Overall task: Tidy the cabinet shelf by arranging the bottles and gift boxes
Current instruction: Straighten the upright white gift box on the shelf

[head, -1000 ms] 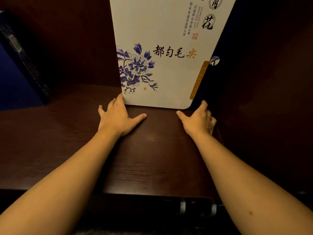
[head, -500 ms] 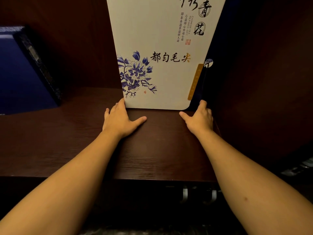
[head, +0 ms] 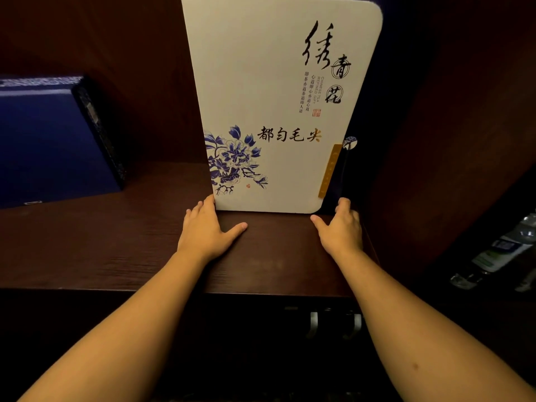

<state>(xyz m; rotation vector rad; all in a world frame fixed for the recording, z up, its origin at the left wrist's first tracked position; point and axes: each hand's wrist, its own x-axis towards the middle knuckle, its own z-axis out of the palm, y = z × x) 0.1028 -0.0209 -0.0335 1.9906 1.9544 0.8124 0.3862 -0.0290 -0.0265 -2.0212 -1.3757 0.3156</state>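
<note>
On shelf (head: 116, 242): upright white gift box (head: 269, 111), both hands flanking base.

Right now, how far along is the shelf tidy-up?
Done, by the look of it: the white tea gift box stands upright at the right end of the shelf. In hand: the left hand and right hand press open against its bottom corners, seemingly squaring it. Left, probably: the dark blue box leans at the far left, and bottles lie outside, lower right.
</note>
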